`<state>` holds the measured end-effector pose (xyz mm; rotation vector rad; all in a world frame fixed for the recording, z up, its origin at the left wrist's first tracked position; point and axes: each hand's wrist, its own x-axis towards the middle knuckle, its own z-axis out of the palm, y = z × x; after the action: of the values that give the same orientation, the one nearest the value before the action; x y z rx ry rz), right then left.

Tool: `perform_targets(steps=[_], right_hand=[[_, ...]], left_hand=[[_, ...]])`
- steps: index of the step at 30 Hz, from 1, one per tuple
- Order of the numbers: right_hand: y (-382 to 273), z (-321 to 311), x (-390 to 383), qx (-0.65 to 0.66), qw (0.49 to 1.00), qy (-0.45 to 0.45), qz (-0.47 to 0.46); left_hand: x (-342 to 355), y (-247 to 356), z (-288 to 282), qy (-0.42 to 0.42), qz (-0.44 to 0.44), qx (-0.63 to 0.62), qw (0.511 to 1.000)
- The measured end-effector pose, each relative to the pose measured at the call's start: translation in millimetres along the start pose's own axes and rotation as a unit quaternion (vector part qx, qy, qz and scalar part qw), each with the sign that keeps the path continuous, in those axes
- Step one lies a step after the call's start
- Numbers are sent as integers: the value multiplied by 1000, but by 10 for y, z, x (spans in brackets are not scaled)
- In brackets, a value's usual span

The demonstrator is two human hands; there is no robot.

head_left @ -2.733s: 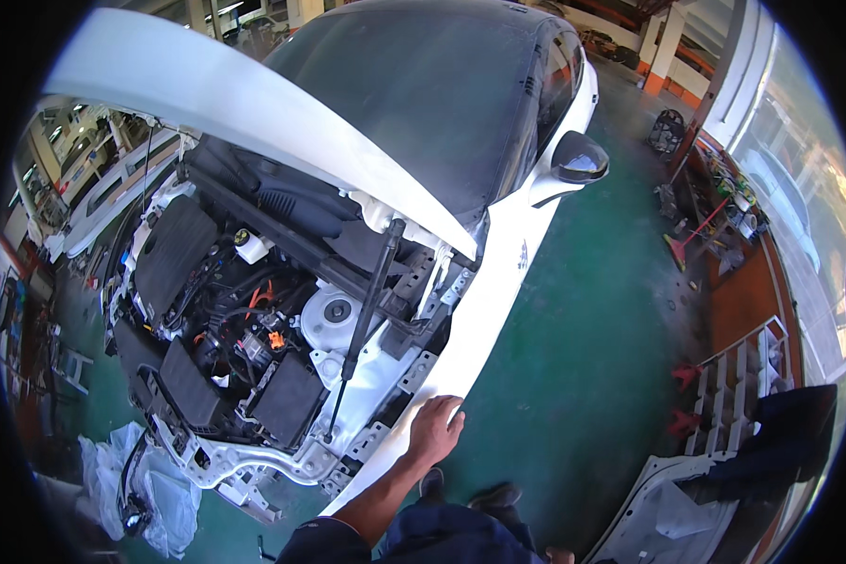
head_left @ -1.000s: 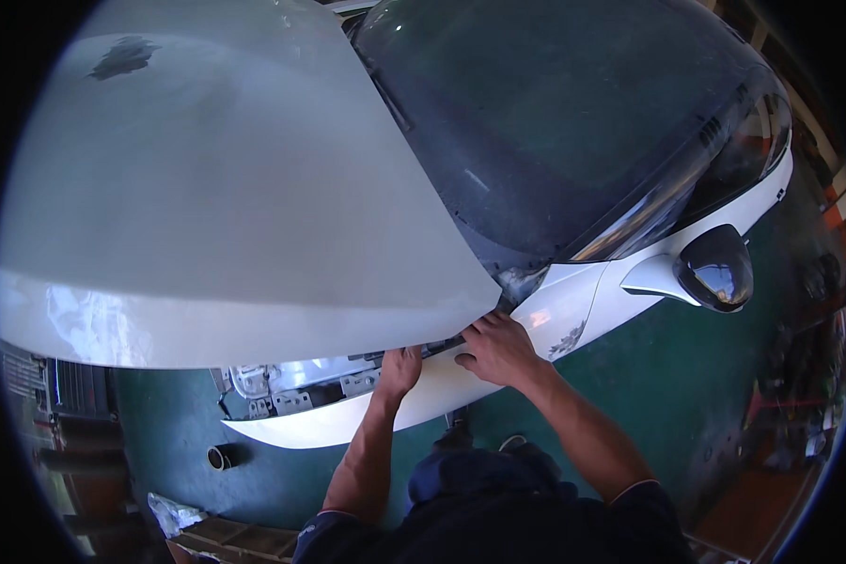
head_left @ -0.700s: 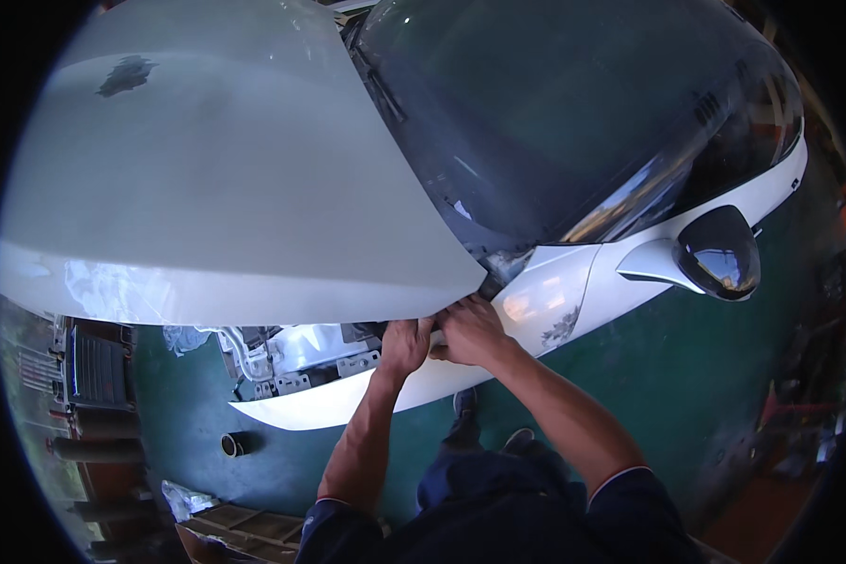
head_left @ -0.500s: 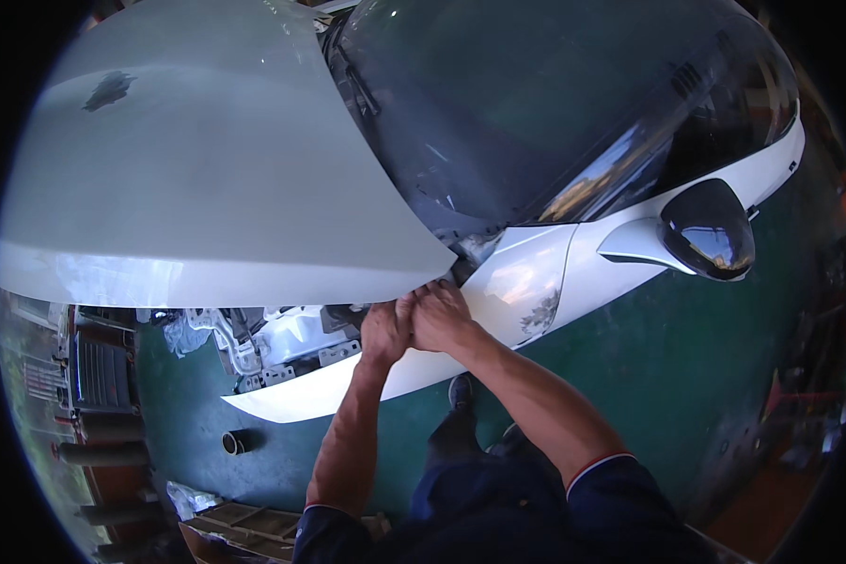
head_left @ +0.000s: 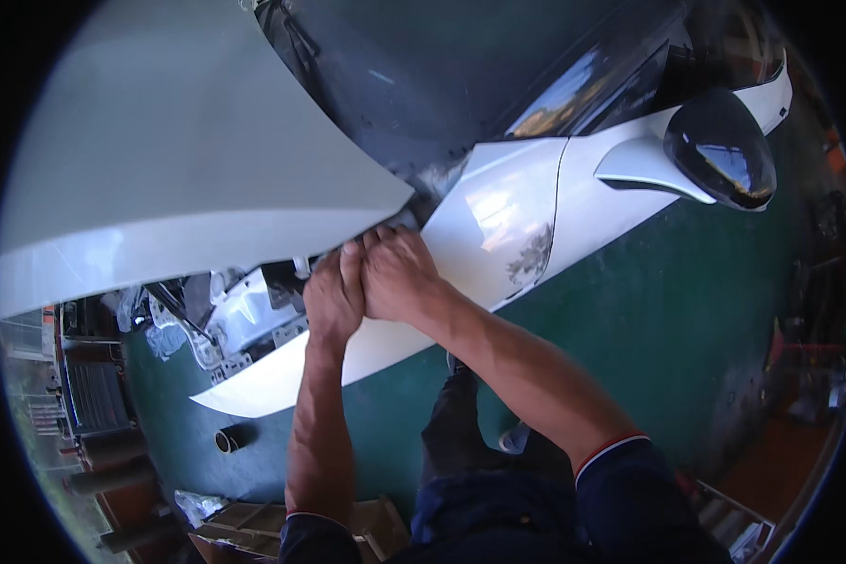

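Note:
My left hand (head_left: 332,299) and my right hand (head_left: 397,271) are pressed side by side at the upper edge of a white car fender (head_left: 263,387). They are just below the raised edge of the car's hood (head_left: 197,150). The fingers of both curl inward over the gap between hood and fender. Their fingertips are out of sight, and whatever they grip is hidden. To the left of my hands, bare metal parts and brackets of the engine bay (head_left: 244,310) show under the hood.
Right of my hands are the front door (head_left: 630,193) and a dark side mirror (head_left: 724,150) that sticks out. The windshield (head_left: 423,66) lies beyond. A short round can (head_left: 227,440) is on the green floor (head_left: 630,310). A cardboard box (head_left: 381,522) and dark cylinders (head_left: 113,475) are lower left.
My view has shifted, so the hood, windshield and mirror sit higher and larger in it. My hands stay together at the fender's edge, with the right hand's fingers spread slightly further along the gap.

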<state>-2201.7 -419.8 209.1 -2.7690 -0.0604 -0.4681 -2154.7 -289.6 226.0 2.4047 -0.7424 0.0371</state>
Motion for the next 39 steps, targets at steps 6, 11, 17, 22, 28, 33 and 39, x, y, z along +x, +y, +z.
perform_targets(steps=[6, 11, 17, 22, 28, 33, 39], right_hand=[[30, -52, 8, -17, 999, -27, -24], [6, -159, 7, -47, 996, -70, -27], [-15, -277, -45, -61, 993, -89, -43], [101, -281, 23, -59, 986, -142, -58], [136, -584, 234, 59, 968, -243, -24], [153, -732, 299, 85, 958, -272, 19], [-113, -360, 266, 123, 981, -147, -25]], left_hand=[[-32, -25, 55, 26, 2, 32, 999], [-14, -106, 102, 20, -31, 95, 995], [-106, -29, 61, 24, -35, 107, 993], [-173, -34, 55, 4, -33, 59, 998], [-20, -142, -142, -3, -92, -171, 981], [-234, -368, -341, -56, -234, -222, 945], [-153, -363, -240, -41, -218, -296, 929]])
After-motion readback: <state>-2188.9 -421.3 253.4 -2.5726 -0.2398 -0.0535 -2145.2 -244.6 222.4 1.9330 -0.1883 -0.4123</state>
